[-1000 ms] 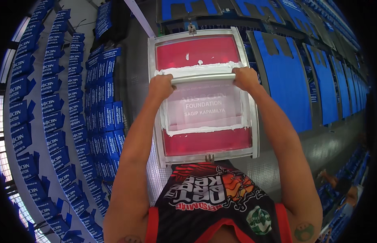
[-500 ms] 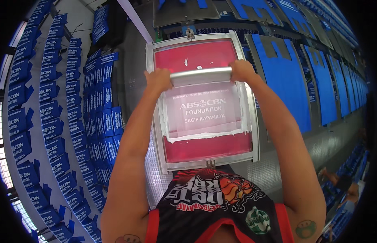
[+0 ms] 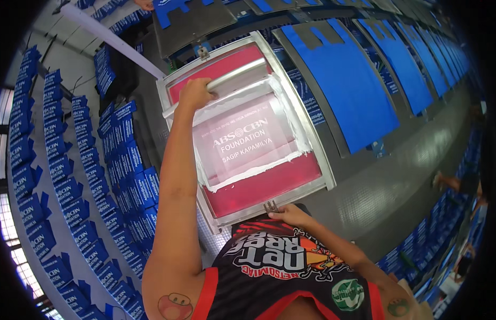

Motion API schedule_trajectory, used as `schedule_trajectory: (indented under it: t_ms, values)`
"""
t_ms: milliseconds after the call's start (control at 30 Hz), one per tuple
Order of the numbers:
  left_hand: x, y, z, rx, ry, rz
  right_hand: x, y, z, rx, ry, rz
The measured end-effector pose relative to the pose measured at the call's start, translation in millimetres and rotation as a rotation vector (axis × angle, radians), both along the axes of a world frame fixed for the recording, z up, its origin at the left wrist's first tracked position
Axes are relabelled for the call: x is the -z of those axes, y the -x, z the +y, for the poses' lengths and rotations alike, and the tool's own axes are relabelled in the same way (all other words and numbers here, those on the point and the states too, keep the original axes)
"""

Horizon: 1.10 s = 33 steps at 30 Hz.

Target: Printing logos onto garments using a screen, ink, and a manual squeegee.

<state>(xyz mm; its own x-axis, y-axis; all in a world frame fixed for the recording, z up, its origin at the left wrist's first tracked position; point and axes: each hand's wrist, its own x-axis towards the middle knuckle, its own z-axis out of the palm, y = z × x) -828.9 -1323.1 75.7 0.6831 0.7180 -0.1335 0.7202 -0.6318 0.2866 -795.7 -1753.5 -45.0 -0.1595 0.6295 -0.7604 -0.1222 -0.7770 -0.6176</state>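
A silk-screen frame (image 3: pixel 327 172) with pale metal sides and red mesh lies in front of me, tilted counter-clockwise. White ink lines the edges of its pale printing window (image 3: pixel 242 140), which carries lettering. Across the far part of the mesh rests a squeegee (image 3: pixel 240 74) with a long silver handle. My left hand (image 3: pixel 196 95) is closed around the handle's left end. Down at the frame's near edge, my right hand (image 3: pixel 291 214) has its fingers closed on the rim beside a small metal bracket (image 3: pixel 270 207); its fingertips are partly hidden.
Blue printed bags (image 3: pixel 122 154) hang in several rows at the left. Flat boards with blue unprinted bags (image 3: pixel 341 80) run along the right and far side. A pale post (image 3: pixel 112 37) slants behind the frame. Another person's arm (image 3: pixel 456 185) shows at far right.
My right hand has left the squeegee and come down to the frame's near edge. The frame appears turned counter-clockwise and shifted left in view. My left hand still grips the squeegee.
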Motion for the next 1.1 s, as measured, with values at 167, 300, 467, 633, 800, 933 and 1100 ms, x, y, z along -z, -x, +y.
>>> schedule_trajectory:
  t_ms: [167,300,467,633,800,933,1100]
  values:
    - [8,-3,-24,-0.012,-0.091,0.147,-11,9,-12,0.153,-0.088,-0.134]
    - [6,1,-29,-0.023,-0.113,0.117,-32,8,-18,0.281,-0.230,-0.104]
    - [6,13,-57,-0.011,-0.158,0.168,-21,9,-19,0.317,-0.295,-0.084]
    - [32,44,-165,0.001,-0.178,0.196,-4,10,-19,0.287,-0.251,-0.138]
    - [66,79,-290,0.027,-0.322,-0.146,27,13,-18,0.304,-0.239,-0.116]
    - [-3,48,-220,-0.061,0.003,0.205,30,20,-28,0.336,-0.264,-0.094]
    - [19,21,-107,0.008,-0.317,0.019,23,21,-25,0.346,-0.273,-0.082]
